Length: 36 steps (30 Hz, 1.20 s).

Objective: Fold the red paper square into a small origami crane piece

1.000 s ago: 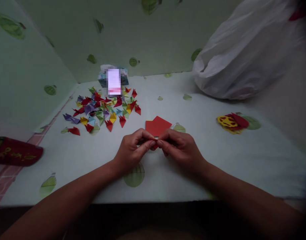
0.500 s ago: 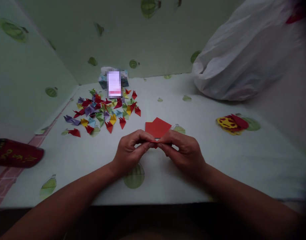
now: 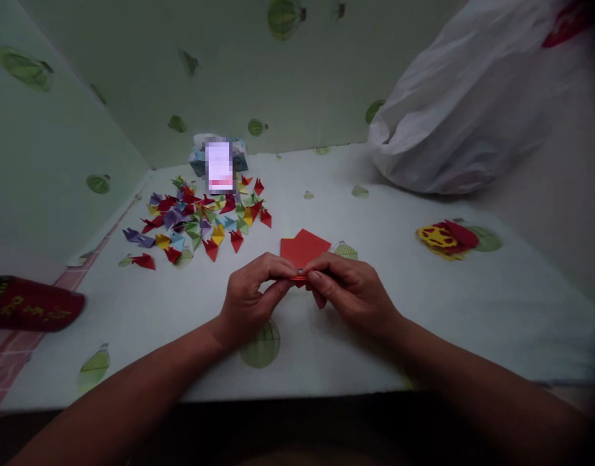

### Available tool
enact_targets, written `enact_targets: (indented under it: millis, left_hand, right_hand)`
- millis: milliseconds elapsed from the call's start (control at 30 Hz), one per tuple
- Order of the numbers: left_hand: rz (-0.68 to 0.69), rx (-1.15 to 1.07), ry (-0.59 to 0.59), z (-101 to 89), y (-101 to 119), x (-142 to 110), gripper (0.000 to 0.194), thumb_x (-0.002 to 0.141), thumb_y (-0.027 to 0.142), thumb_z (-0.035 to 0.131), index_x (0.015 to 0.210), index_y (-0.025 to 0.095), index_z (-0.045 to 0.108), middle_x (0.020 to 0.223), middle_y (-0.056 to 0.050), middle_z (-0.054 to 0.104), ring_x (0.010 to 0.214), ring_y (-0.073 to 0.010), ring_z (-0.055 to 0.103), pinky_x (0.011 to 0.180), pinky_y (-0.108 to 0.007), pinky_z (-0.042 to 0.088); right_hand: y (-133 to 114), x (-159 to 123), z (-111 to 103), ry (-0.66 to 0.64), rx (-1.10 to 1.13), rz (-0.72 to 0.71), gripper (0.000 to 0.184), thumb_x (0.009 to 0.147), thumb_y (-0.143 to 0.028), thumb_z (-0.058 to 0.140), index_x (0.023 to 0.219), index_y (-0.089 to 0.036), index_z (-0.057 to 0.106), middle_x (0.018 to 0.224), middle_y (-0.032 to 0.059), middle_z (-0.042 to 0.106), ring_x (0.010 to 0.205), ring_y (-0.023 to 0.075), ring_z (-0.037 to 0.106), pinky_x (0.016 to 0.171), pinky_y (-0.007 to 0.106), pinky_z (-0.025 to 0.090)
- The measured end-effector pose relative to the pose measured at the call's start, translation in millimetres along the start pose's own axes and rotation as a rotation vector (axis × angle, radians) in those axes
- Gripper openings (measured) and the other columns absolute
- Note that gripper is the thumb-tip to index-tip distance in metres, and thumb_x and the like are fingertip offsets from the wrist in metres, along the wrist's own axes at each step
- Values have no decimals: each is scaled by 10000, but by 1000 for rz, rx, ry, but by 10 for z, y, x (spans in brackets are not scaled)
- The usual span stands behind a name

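Note:
A small folded red paper [image 3: 301,279] is pinched between my two hands, just above the table. My left hand [image 3: 258,285] is closed on its left end, thumb below and forefinger on top. On the other end my right hand [image 3: 353,288] grips it with thumb and forefinger. Fingers cover most of the piece, so its full shape is hidden. Right behind it lie flat red paper sheets [image 3: 305,244], overlapping at an angle. Farther back on the left, several folded paper cranes [image 3: 195,220] in red, yellow, purple, green and blue lie in a loose heap.
A lit phone [image 3: 219,166] leans on a tissue box [image 3: 239,155] behind the cranes. At the back right sits a large white plastic bag [image 3: 437,129]. Red and yellow paper cut-outs [image 3: 440,238] lie at right, and a dark red cylinder [image 3: 39,303] at the left edge.
My right thumb and fingers have shifted on the red paper, with one finger now showing lower beneath it. More of the folded edge shows. The view has moved slightly.

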<state>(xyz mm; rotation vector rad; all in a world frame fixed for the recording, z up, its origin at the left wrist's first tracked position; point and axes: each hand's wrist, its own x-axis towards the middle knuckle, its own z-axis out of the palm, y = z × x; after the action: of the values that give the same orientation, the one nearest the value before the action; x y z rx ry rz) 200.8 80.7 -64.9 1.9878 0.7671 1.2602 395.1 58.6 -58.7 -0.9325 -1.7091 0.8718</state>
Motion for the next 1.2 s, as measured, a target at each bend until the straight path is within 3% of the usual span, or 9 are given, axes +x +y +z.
enact_targets:
  millis: [233,467,600,733,833,1000,1100,1200]
  left_hand:
    - [-61,11,5,1,-1,-8,50,903,154,673,900,192,706,871,-52,734,828,-168,705,755,-314,594]
    - [-342,-139,45,43,41,-7,91,849,220,742,890,174,674,797,-19,696,720,-132,669,681,-255,560]
    - [-420,-298,30,65,39,6,153,826,195,753,905,178,624,789,12,653,710,-103,649,669,-215,545]
    - [-454,-348,0,35,15,14,107,894,227,677,990,185,653,897,-15,671,785,-112,651,709,-221,541]
    - [-438,-289,-67,-3,7,22,119,930,233,616,1001,176,692,923,-41,689,810,-133,654,750,-252,543]
    - [-273,-178,-157,-7,0,35,134,878,163,656,999,181,708,955,-57,702,852,-153,672,766,-268,557]
    - [-208,-102,-129,15,-16,30,89,863,188,713,951,182,726,931,-57,703,852,-155,676,762,-267,556]
    - [-232,-86,-69,29,-23,17,62,885,244,717,892,184,733,894,-57,712,847,-163,679,785,-291,556]
  right_hand:
    - [-6,21,1,-17,-62,23,185,980,-221,574,829,-177,671,558,-47,570,501,97,535,542,236,429]
    - [18,29,0,-38,-57,95,238,972,-265,578,762,-175,642,535,-45,552,492,95,506,532,237,394]
    - [9,42,2,-73,-6,211,250,940,-296,585,722,-176,613,536,-36,547,491,98,481,501,237,362]
    - [-8,61,3,-76,112,371,274,918,-321,577,679,-192,540,501,-50,518,449,90,458,470,227,349]
    - [19,74,3,-48,236,446,283,896,-352,608,680,-194,516,512,-60,523,423,75,453,451,217,348]
    - [94,74,5,10,356,475,283,879,-378,649,704,-189,532,494,-81,494,387,55,410,412,203,312]
    - [104,68,14,5,380,465,296,875,-382,664,698,-189,525,483,-86,486,375,49,397,398,198,292]
    - [89,65,29,2,404,467,298,868,-380,678,696,-183,534,511,-79,508,383,48,420,400,198,304]
